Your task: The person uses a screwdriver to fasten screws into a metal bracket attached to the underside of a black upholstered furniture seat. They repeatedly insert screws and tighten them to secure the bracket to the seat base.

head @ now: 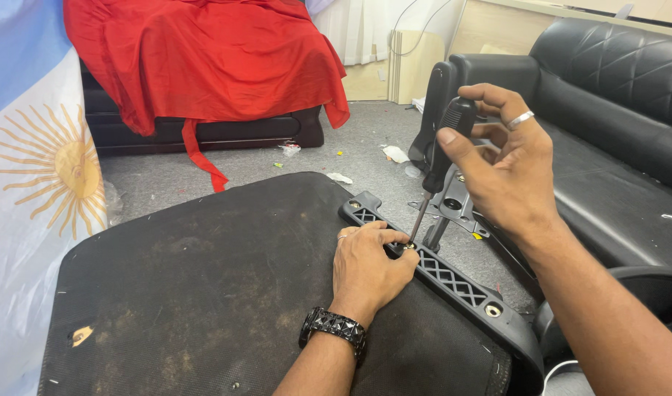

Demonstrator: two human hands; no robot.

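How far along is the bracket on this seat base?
Done: the bracket lies on the seat base. In hand: the right hand holds a screwdriver on the middle hole; the left hand steadies the screw. Left: the end hole looks empty.

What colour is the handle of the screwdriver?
Black; the screwdriver handle shows best in the head view, held by the right hand.
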